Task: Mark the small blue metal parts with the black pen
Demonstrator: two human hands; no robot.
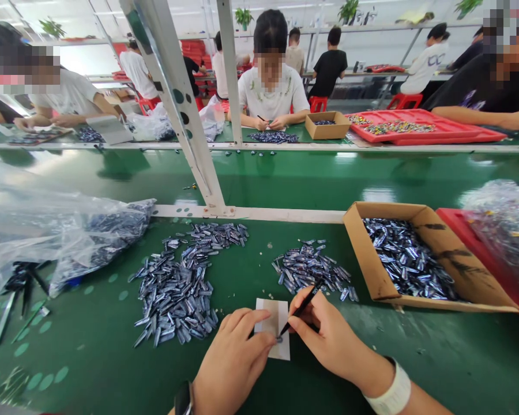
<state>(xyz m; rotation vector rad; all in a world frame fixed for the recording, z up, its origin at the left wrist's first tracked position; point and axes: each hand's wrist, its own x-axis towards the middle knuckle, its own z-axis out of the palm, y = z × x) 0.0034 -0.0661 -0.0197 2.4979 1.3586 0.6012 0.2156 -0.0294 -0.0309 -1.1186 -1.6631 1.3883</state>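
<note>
Handwork at white card (273,324)

Left hand (237,351), card's left: forefinger and thumb apart; cannot tell whether grip holds anything. Right hand (324,328), card's right: grip closed round black pen-like tool (301,309). Small bluish piece (279,339), on card: best kept steady, tool tip guided lightly.

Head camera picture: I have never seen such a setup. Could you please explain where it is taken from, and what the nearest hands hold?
It is taken from a camera on a person's head, looking forward and down; no robot is here. This person's bare right hand holds a thin black tool, its tip at a small piece on a white card. The bare left hand has its thumb by that piece. On the green table lie two piles of bluish pieces; a cardboard box holds more.
</note>
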